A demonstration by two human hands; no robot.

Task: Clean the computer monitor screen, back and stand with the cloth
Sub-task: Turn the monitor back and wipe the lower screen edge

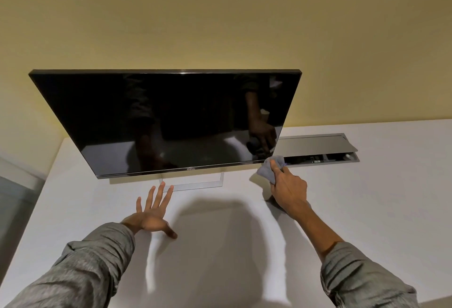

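While right hand (289, 188) grips one cloth (270, 168), one monitor (166, 122), left hand (152, 214) spread.

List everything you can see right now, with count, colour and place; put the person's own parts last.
monitor: one, black screen, switched off, standing on the desk, tilted
stand: one, silver frame, under the monitor
cloth: one, grey, at the screen's lower right corner
desk: one, white, against the wall
cable hatch: one, grey, lid open, set in the desk right of the monitor
wall: yellow, behind the desk
left hand: fingers spread, on the desk near the stand
right hand: grips the cloth
sleeves: two, grey
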